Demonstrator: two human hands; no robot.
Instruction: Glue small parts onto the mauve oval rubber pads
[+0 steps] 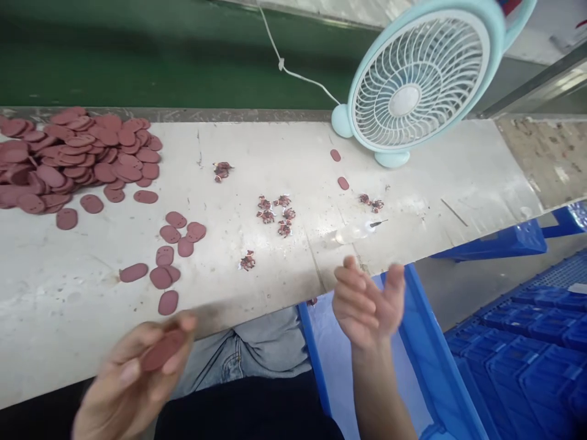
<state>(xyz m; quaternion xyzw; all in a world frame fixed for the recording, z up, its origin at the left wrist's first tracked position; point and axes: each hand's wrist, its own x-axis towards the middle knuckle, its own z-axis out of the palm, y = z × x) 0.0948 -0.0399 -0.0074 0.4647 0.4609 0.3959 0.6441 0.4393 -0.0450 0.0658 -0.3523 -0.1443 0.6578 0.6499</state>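
Note:
My left hand [137, 373] holds a reddish-brown oval piece [162, 350] between thumb and fingers, over the table's front edge. My right hand [367, 299] is raised above a blue bin [426, 336], fingers apart, with nothing in it. Just beyond it on the table lies a clear bottle [353, 233] with a thin dark needle tip. Loose oval pieces [185, 247] lie in front of my left hand, and a large pile [82, 153] of them is at the far left. Small dark brown figures [284, 228] sit in a group mid-table, others around them.
A light blue fan [406, 101] stands at the back right of the white table [229, 299], its white cord [302, 77] running up. Two oval pieces [343, 183] and a thin stick [454, 212] lie near it. Stacked blue crates [518, 360] are at lower right.

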